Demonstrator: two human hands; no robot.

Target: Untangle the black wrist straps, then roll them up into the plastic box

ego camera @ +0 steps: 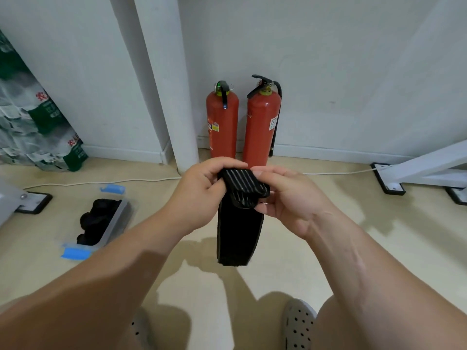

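Note:
A black wrist strap (238,233) with thin pale stripes hangs in the air in front of me. Its top end is folded over between both hands and the rest dangles down above the floor. My left hand (202,190) grips the folded top from the left, fingers curled round it. From the right, my right hand (285,195) pinches the same fold between thumb and fingers. The clear plastic box (118,218) with blue clips lies open on the floor to the left. Inside it sit a few rolled black straps (97,219).
Two red fire extinguishers (222,122) stand against the white wall straight ahead, next to a white pillar (171,97). A white cable (101,182) runs along the beige floor. White frame legs (417,170) stand at the right, shrink-wrapped bottle packs (32,117) at the left.

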